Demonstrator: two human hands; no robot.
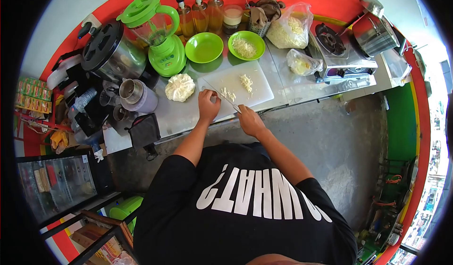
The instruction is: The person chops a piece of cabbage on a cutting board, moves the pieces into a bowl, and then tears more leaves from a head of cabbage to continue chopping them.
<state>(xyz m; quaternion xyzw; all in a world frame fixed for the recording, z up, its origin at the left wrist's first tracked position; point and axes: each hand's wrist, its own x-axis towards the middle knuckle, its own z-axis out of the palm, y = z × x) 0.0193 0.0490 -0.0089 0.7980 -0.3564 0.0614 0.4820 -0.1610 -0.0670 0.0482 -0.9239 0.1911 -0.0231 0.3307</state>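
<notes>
My right hand (250, 120) is closed round the handle of a knife (229, 101), whose blade lies slanted over the white cutting board (260, 83). At the board's left edge, my left hand (209, 105) has its fingers bent together near the blade; what they hold, if anything, is too small to make out. Pale shredded pieces (228, 94) lie beside the blade, and a second small pile (246, 83) sits farther right on the board. A cut cabbage (180, 87) rests left of the board. Behind it are an empty green bowl (204, 47) and a green bowl with shreds (260, 41).
A green blender (167, 57), pump bottles (200, 16) and a bag of shreds (289, 31) line the back. At the right is a gas stove (347, 64) with a pot (375, 35). Metal cups (132, 91) and a black pouch (144, 130) are at the left.
</notes>
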